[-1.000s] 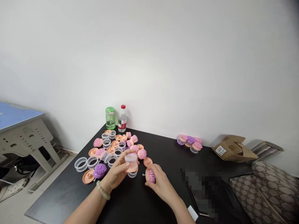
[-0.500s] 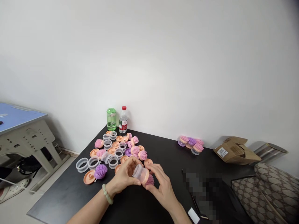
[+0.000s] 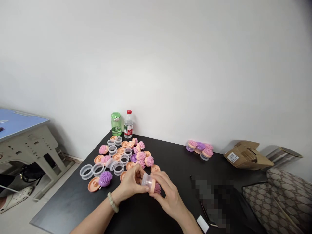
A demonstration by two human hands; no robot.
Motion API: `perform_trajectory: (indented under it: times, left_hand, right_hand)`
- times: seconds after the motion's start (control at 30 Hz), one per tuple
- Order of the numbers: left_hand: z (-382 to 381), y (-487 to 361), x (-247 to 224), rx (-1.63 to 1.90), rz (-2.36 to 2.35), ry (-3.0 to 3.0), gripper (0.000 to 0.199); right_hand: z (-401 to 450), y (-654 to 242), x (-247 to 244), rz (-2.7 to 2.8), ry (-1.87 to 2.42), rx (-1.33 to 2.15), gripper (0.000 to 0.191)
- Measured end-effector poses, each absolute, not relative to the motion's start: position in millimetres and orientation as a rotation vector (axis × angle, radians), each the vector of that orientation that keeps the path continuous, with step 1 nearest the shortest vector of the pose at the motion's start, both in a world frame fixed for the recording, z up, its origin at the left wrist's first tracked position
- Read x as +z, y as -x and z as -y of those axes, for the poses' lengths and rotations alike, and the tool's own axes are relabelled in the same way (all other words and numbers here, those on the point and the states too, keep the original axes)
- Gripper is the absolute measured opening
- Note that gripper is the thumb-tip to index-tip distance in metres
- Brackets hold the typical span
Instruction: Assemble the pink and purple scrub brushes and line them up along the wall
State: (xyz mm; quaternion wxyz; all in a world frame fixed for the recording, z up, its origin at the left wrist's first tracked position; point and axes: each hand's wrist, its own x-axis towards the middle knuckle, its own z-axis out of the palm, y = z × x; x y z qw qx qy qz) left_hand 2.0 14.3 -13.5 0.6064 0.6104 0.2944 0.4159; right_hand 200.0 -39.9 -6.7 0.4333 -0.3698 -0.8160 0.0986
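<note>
Between my hands is a bristle brush (image 3: 153,186) with pink bristles, a peach rim and a clear plastic ring on its other end. My left hand (image 3: 133,183), with a beaded bracelet at the wrist, grips the clear ring (image 3: 146,180). Thumb and fingers of my right hand (image 3: 168,195) close round the peach rim, and the bristles point right. Left of my hands lie loose clear rings (image 3: 86,172), peach discs (image 3: 94,184), pink bristle heads (image 3: 149,161) and a purple bristle head (image 3: 105,178).
Brushes with rings (image 3: 200,148) stand grouped against the wall. A green bottle (image 3: 116,125) and a red-capped water bottle (image 3: 128,125) stand at the back left corner. On the right are a brown paper bag (image 3: 247,156), a metallic cylinder (image 3: 284,157) and a patterned bag (image 3: 290,195).
The brush between my hands has turned slightly, its ring and rim now more sideways. Both hands keep their grip in nearly the same place.
</note>
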Motion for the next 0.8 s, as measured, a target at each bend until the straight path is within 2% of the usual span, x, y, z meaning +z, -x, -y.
perform_trajectory:
  times: [0.2,0.3,0.53,0.7,0.8]
  left_hand:
    - [-9.4,-4.3,-8.9,0.896,-0.718,-1.398,0.047]
    - [-9.1,-4.5,-7.4,0.945,-0.734,-1.489,0.044]
    - [-9.2,-4.6,-7.8,0.989,-0.805,-1.553,0.041]
    - [-15.2,4.5,-9.8,1.076,-0.879,-1.387,0.043]
    - [-16.9,15.3,2.1,1.111,-0.826,-1.498,0.046]
  right_hand:
    - [41.7,-200.4,-9.5,2.085,0.888,0.094,0.046]
    - [40.4,-201.8,-13.6,2.019,0.976,0.147,0.067]
    - [39.4,-200.4,-9.9,1.990,0.947,0.152,0.039]
    - [37.3,-207.4,-6.4,1.891,0.958,0.092,0.037]
    - [32.0,-215.6,-7.9,1.713,1.135,0.218,0.033]
